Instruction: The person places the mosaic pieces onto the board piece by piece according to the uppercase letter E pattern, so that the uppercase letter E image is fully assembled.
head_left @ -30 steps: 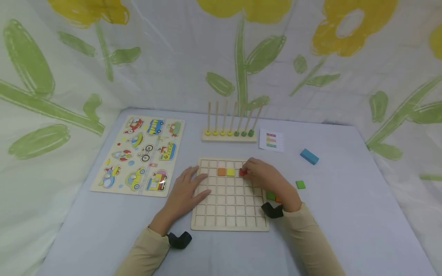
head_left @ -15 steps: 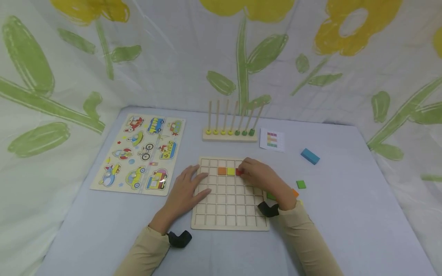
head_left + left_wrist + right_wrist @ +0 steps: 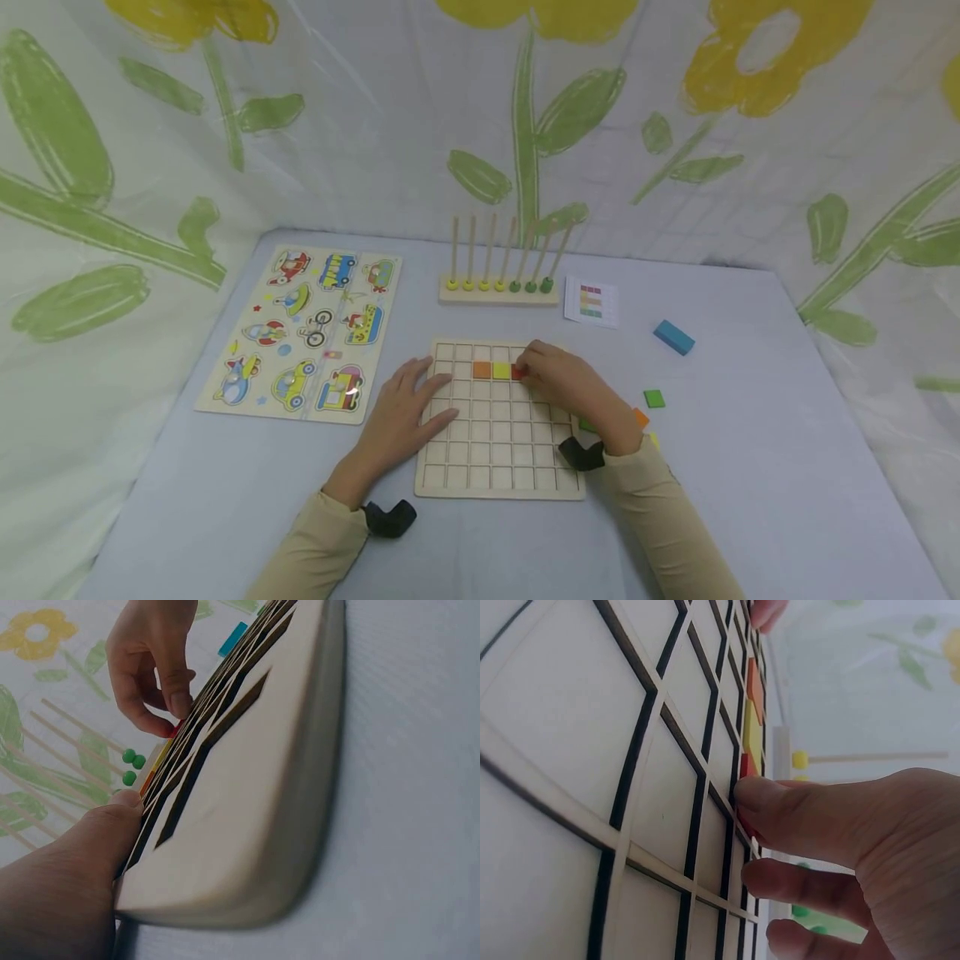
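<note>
Pinching the red tile (image 3: 517, 372) between thumb and fingertips, the right hand (image 3: 561, 382) bends over the upper middle of the head frame, its grip narrow. The tile lies just beside the yellow tile (image 3: 500, 370), itself next to the orange tile (image 3: 482, 370), in the second row from the top of the grid board (image 3: 480, 457); fingers cover part of it, so whether it sits flat cannot be told. Square by the look of its neighbours, it likely has no long axis; its exposed edge, in the right wrist view, lines up with the row, which runs left to right across the head frame. It could catch on a divider and end up tilted if one side were let go first, or nudge the yellow tile if pushed too far left. The left hand (image 3: 402, 412) has its fingers spread at the board's left edge; lifting it might let the board slip on the pale surface (image 3: 750, 500). Right of centre, a green tile (image 3: 588, 425) and an orange piece (image 3: 641, 418) show beside the right forearm, a yellow piece (image 3: 653, 439) by its sleeve; a low pull back could drag these. Farther right lie another green tile (image 3: 655, 398) and a blue block (image 3: 674, 337).
</note>
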A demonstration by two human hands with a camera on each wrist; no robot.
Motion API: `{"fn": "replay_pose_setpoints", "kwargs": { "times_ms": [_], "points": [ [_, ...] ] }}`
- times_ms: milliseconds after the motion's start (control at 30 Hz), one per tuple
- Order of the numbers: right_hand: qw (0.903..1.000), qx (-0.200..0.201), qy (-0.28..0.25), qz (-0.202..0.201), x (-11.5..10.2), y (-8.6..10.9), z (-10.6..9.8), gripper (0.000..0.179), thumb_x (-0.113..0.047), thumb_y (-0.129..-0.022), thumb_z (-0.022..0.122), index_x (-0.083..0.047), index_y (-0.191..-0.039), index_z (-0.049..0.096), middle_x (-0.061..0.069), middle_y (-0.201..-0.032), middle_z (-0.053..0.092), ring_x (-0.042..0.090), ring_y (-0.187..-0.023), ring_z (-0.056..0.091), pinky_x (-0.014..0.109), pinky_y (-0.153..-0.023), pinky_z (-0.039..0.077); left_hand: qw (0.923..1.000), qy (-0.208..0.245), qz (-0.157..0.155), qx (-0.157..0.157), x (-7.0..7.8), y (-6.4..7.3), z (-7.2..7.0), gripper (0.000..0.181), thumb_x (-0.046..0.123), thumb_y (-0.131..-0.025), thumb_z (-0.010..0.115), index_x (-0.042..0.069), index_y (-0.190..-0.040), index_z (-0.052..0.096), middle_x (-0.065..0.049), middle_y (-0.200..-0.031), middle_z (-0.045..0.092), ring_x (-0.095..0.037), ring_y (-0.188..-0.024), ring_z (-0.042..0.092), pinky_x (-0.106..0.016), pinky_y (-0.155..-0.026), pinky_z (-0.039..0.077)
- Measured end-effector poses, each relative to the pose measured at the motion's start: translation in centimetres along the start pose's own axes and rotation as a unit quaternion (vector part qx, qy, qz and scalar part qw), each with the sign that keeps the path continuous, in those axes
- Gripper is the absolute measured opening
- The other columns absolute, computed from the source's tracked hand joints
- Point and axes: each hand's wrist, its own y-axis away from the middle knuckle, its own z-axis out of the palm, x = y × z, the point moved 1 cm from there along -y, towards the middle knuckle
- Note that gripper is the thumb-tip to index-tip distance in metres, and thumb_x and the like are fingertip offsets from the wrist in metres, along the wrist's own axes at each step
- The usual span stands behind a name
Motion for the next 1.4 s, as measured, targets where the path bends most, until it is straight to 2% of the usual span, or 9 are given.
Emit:
{"fn": "replay_pose_setpoints", "kwargs": {
  "times_ms": [333, 533, 800, 1033, 1267, 1400],
  "points": [
    [0.9998, -0.015, 0.002, 0.011, 0.1, -0.1, -0.1, 0.013, -0.015, -0.091, 0.066, -0.011, -0.103, 0.068, -0.004, -0.101, 0.062, 0.009, -0.088, 0.058, 0.028, -0.079, 0.052, 1.0000, -0.001, -0.002, -0.001, 0.0, -0.1, 0.0, 0.053, 0.051, -0.090, 0.058, 0.022, -0.135, 0.052, -0.010, -0.150, 0.035, -0.031, -0.142, 0.024, -0.055, -0.111, 0.026],
    [0.9987, -0.033, 0.032, 0.021, 0.9, 0.6, -0.7, 0.018, -0.016, -0.094, 0.062, -0.012, -0.111, 0.067, -0.001, -0.111, 0.061, 0.013, -0.101, 0.059, 0.031, -0.088, 0.051, 1.0000, 0.000, -0.006, -0.005, 0.1, -0.1, 0.0, 0.053, 0.051, -0.091, 0.058, 0.022, -0.135, 0.052, -0.010, -0.150, 0.034, -0.030, -0.143, 0.023, -0.055, -0.111, 0.025],
    [0.9919, -0.042, 0.015, 0.119, 2.9, 3.5, -2.4, 0.026, -0.018, -0.093, 0.063, -0.013, -0.118, 0.063, -0.001, -0.114, 0.061, 0.017, -0.105, 0.060, 0.038, -0.093, 0.051, 1.0000, 0.001, -0.007, -0.005, 0.2, 0.0, -0.1, 0.052, 0.050, -0.091, 0.058, 0.022, -0.134, 0.053, -0.010, -0.150, 0.035, -0.031, -0.143, 0.023, -0.055, -0.111, 0.025],
    [0.9793, -0.074, -0.011, 0.188, 4.1, 6.5, -3.4, 0.029, -0.017, -0.094, 0.061, -0.011, -0.122, 0.061, 0.003, -0.117, 0.061, 0.020, -0.101, 0.059, 0.042, -0.092, 0.051, 0.9999, -0.001, -0.009, -0.005, 0.1, 0.0, 0.0, 0.053, 0.050, -0.090, 0.059, 0.022, -0.135, 0.052, -0.010, -0.150, 0.034, -0.030, -0.143, 0.022, -0.054, -0.112, 0.024],
    [0.9759, -0.077, -0.021, 0.203, 4.7, 6.8, -2.6, 0.038, -0.022, -0.093, 0.063, -0.008, -0.127, 0.057, 0.004, -0.118, 0.059, 0.018, -0.096, 0.057, 0.040, -0.088, 0.053, 0.9999, -0.004, -0.013, -0.006, 0.1, 0.0, -0.1, 0.054, 0.050, -0.090, 0.060, 0.022, -0.135, 0.052, -0.009, -0.151, 0.034, -0.030, -0.143, 0.022, -0.054, -0.112, 0.024],
    [0.9796, -0.069, -0.009, 0.188, 4.9, 6.5, -1.8, 0.038, -0.026, -0.092, 0.065, -0.009, -0.125, 0.058, 0.002, -0.111, 0.058, 0.015, -0.089, 0.054, 0.035, -0.082, 0.053, 0.9999, -0.003, -0.012, -0.007, 0.1, 0.0, 0.1, 0.054, 0.051, -0.090, 0.059, 0.023, -0.135, 0.052, -0.009, -0.151, 0.034, -0.030, -0.143, 0.022, -0.053, -0.113, 0.023]
  ]
}}
